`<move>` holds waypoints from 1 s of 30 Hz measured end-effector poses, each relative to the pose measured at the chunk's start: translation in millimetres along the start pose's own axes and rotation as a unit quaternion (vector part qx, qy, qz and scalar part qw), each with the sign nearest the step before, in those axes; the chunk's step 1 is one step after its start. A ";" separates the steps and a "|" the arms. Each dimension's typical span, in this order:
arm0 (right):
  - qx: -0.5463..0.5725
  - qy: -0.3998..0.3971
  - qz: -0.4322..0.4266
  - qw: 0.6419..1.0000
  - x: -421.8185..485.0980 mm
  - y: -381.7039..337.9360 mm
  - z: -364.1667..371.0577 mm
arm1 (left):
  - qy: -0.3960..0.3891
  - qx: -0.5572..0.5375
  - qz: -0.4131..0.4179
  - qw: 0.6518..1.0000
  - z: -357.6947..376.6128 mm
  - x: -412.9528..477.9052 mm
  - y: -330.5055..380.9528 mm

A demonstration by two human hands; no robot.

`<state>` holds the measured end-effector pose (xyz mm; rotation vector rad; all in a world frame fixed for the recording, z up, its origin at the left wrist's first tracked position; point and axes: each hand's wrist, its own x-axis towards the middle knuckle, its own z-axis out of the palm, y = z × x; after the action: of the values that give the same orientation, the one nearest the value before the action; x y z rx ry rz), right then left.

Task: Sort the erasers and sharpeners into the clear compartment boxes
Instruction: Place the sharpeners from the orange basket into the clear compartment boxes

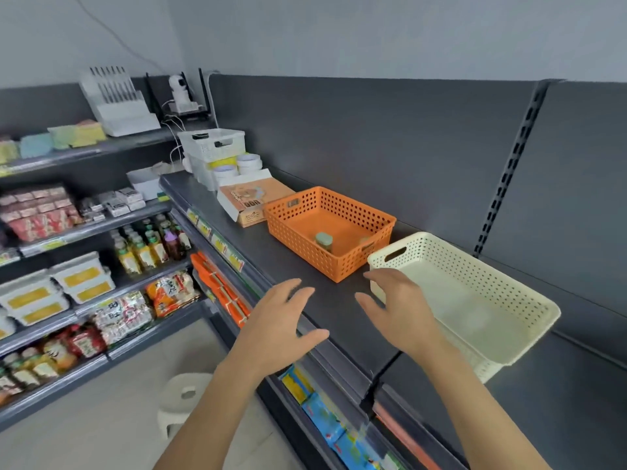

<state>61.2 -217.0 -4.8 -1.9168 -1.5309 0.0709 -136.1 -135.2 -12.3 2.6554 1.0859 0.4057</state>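
Note:
An orange perforated basket [359, 218] stands on the dark top shelf [305, 266] and holds a small grey-green item [324, 241]; what that item is I cannot tell. To its right sits a cream perforated basket [529, 300] with nothing visible inside. My left hand [281, 320] hovers over the shelf's front edge, fingers spread and holding nothing. My right hand [397, 307] hangs open at the near left corner of the cream basket; whether it touches the rim is unclear. No clear compartment box is in view.
Behind the orange basket lie a brown cardboard box [251, 198], tape rolls [249, 162] and white baskets [212, 142]. Stocked shelves of bottles and snack packs fill the left. A white stool [185, 398] stands on the floor below.

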 end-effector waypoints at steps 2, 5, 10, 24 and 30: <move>-0.014 -0.003 0.001 1.000 18.8 3.5 6.8 | -0.008 -0.009 0.002 1.000 3.2 17.9 -13.0; -0.017 0.008 0.007 1.000 45.5 8.6 14.0 | -0.019 -0.026 0.013 0.999 2.4 48.9 -29.4; -0.043 0.016 0.033 0.998 86.2 20.3 33.3 | -0.015 -0.047 0.070 0.996 -3.3 113.6 -63.0; -0.113 0.103 0.225 0.962 181.0 23.4 76.2 | -0.097 -0.078 0.238 0.963 -6.1 292.5 -137.5; -0.156 0.041 0.244 0.956 200.5 29.8 82.1 | -0.206 -0.069 0.265 0.939 10.6 325.5 -127.8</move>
<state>112.4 -4.6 -12.5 -2.4839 -1.0281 -0.0381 8.2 183.5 -10.9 2.6971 0.2038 0.0027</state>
